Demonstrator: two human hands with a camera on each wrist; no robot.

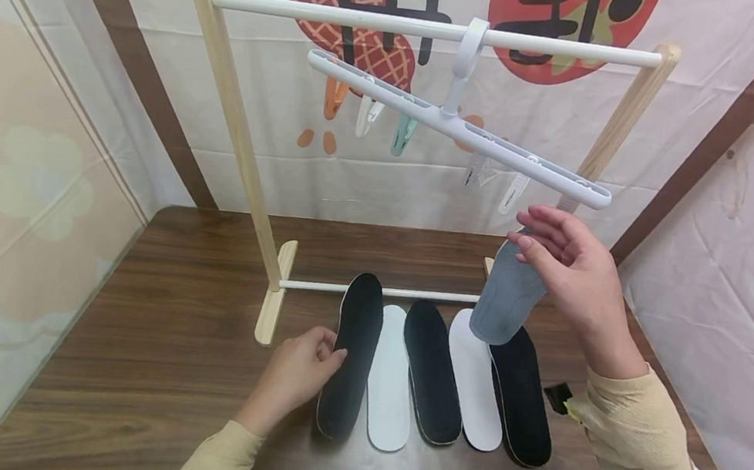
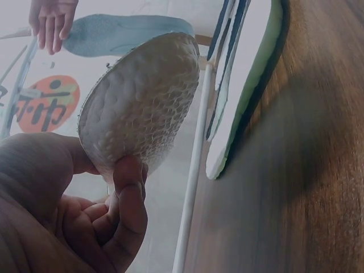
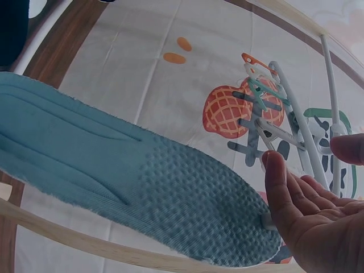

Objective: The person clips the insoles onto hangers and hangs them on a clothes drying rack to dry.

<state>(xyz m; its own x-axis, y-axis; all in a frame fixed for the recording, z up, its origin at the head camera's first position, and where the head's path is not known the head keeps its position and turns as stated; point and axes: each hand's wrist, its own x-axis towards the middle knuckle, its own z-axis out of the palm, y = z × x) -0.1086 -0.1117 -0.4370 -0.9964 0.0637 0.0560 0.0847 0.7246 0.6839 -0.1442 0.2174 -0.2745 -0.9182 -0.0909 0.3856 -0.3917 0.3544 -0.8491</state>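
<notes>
My left hand (image 1: 306,366) pinches the edge of a black insole (image 1: 356,357), leftmost of the row. In the left wrist view the pale, dimpled underside of this insole (image 2: 142,102) is tilted up off the table, between thumb and fingers. My right hand (image 1: 575,269) is raised beside the upper end of a grey-blue insole (image 1: 508,300), fingers extended and thumb apart. In the right wrist view that insole (image 3: 125,176) hangs with a small pale piece (image 3: 268,220), perhaps a clip, at its end. A white hanger (image 1: 459,128) is above, tilted down to the right.
More insoles lie on the table: white (image 1: 391,380), black (image 1: 432,373), white (image 1: 477,382) and black (image 1: 522,399). The hanger bears orange (image 1: 333,98), green (image 1: 403,136) and pale clips (image 1: 513,194). A wooden rack (image 1: 240,111) with a white top rail (image 1: 387,22) holds it.
</notes>
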